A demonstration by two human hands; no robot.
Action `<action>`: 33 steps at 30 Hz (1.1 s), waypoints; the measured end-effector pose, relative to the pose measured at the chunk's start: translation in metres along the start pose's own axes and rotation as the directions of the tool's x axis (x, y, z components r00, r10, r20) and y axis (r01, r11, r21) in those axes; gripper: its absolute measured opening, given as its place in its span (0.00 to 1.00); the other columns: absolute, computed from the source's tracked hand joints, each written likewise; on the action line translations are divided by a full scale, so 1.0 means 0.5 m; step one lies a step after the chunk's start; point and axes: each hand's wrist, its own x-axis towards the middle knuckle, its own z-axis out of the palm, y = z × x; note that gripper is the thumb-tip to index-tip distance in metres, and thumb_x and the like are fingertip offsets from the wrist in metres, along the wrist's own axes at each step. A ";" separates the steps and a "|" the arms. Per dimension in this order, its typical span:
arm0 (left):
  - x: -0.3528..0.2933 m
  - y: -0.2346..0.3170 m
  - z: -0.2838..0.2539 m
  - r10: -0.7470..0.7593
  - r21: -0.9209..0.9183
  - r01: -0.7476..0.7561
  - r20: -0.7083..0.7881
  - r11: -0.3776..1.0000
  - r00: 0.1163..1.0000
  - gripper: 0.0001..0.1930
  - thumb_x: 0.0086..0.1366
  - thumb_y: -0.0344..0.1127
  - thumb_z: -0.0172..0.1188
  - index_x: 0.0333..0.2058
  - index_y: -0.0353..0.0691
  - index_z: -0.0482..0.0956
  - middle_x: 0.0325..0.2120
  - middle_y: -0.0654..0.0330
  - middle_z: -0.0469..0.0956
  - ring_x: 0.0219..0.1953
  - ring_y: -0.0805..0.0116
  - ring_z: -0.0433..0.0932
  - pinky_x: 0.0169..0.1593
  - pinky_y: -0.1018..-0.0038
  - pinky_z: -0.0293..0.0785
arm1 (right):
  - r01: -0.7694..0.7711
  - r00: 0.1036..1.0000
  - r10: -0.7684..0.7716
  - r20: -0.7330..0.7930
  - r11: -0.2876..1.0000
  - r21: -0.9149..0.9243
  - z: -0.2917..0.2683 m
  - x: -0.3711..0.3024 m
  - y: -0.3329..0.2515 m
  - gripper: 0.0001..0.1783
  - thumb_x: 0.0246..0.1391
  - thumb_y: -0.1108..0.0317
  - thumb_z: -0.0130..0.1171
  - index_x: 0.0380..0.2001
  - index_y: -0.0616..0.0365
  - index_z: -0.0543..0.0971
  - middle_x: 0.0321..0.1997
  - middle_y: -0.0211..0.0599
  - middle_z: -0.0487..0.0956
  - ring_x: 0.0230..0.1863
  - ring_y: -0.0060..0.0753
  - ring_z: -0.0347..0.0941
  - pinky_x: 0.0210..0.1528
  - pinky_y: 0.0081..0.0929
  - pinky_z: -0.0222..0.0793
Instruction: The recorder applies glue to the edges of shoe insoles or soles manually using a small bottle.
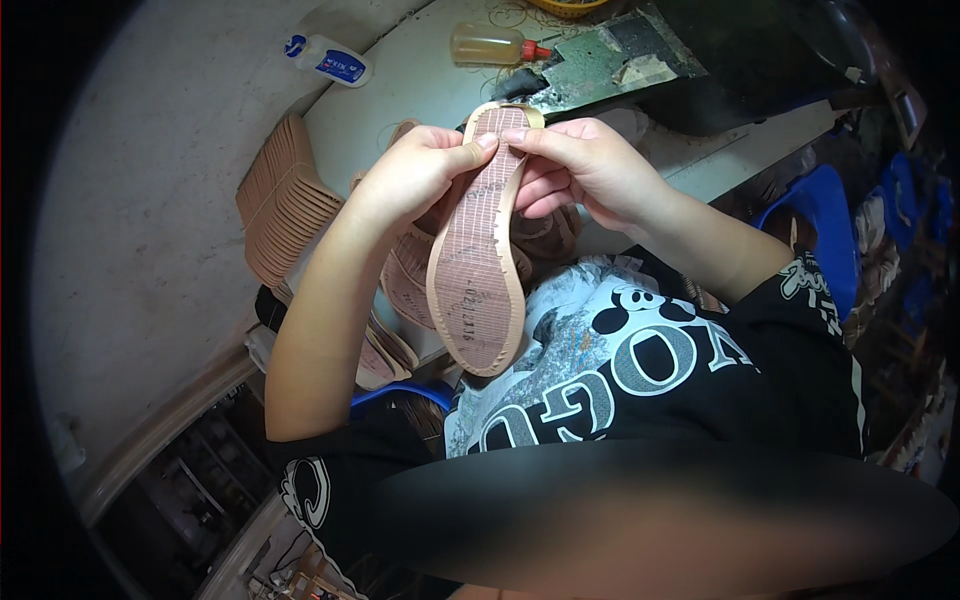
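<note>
A shoe insole [475, 250] hangs between my two hands, its brownish grid-lined underside facing up and a tan edging folded over around its rim. My left hand [430, 170] pinches the narrow far end from the left, the thumb flat on the surface. From the right, my right hand [585, 165] grips the same end, thumb beside the other thumb and fingers curled beneath. Dark handwritten marks run along the insole. Beneath it more insoles [405, 275] lie on the table, partly hidden by the one I hold.
A tied stack of tan insoles [287, 205] stands at the left by the wall. On the pale table [410, 70] lie a glue bottle with a red cap [487, 45] and a worn green board [610, 65]. A white bottle [330, 60] is at far left; a blue chair [825, 225] stands right.
</note>
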 end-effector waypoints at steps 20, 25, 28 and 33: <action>0.011 -0.008 0.010 0.006 -0.055 -0.014 -0.142 0.998 0.990 0.21 0.64 0.49 0.56 0.22 0.37 0.77 0.12 0.60 0.75 0.08 0.77 0.67 0.13 0.82 0.62 | 0.085 0.990 -0.081 0.118 0.996 -0.024 -0.011 -0.047 0.009 0.17 0.54 0.63 0.62 0.40 0.68 0.79 0.35 0.34 0.81 0.34 0.18 0.76 0.39 0.17 0.72; 0.021 -0.006 -0.010 0.018 0.013 -0.017 -0.150 1.000 0.988 0.24 0.62 0.53 0.57 0.16 0.39 0.74 0.07 0.63 0.70 0.06 0.79 0.63 0.11 0.83 0.56 | -0.024 0.996 0.041 0.084 0.980 -0.199 -0.054 -0.104 0.014 0.18 0.54 0.61 0.62 0.38 0.67 0.79 0.33 0.34 0.81 0.32 0.17 0.75 0.37 0.15 0.70; 0.023 0.010 -0.015 0.038 0.135 -0.010 -0.213 0.991 0.976 0.25 0.61 0.53 0.58 0.14 0.39 0.73 0.05 0.64 0.68 0.06 0.80 0.62 0.11 0.83 0.54 | 0.016 1.000 -0.017 -0.003 0.980 -0.200 -0.071 -0.106 0.036 0.18 0.56 0.58 0.60 0.36 0.67 0.80 0.32 0.33 0.81 0.30 0.17 0.75 0.34 0.14 0.69; 0.061 0.007 -0.036 0.101 0.120 -0.068 -0.298 0.990 0.949 0.26 0.60 0.56 0.58 0.13 0.41 0.73 0.04 0.69 0.62 0.05 0.81 0.54 0.10 0.82 0.47 | 0.053 0.999 -0.053 0.003 0.999 -0.005 -0.056 -0.068 0.029 0.16 0.58 0.61 0.59 0.36 0.67 0.80 0.34 0.35 0.81 0.31 0.18 0.76 0.36 0.16 0.72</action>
